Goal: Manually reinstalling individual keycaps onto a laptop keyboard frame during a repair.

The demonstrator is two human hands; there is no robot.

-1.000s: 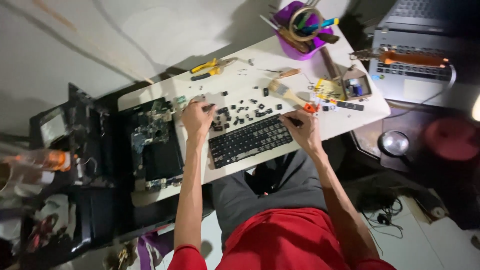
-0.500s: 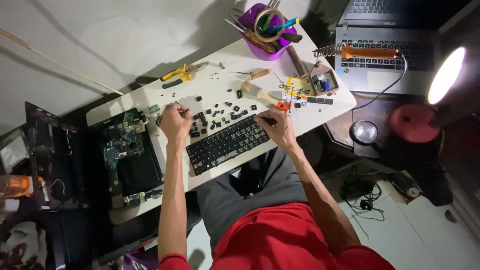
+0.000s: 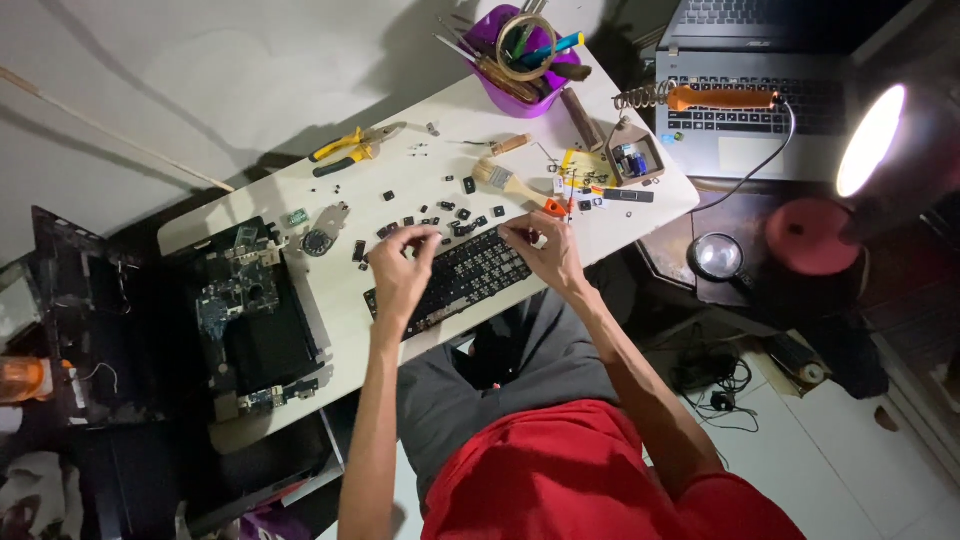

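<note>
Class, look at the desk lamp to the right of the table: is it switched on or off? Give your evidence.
On. The desk lamp head glows bright white, far brighter than anything around it.

The person wears a bright red short-sleeved shirt (image 3: 590, 480) of plain fabric, without visible print, which fills the lower middle of the view. Below it show dark grey trousers (image 3: 520, 365) over the lap, creased at the thighs. Both forearms are bare from the sleeve edge down to the left hand (image 3: 403, 272) and the right hand (image 3: 545, 250). No watch, ring or glove shows on either hand or wrist.
</note>
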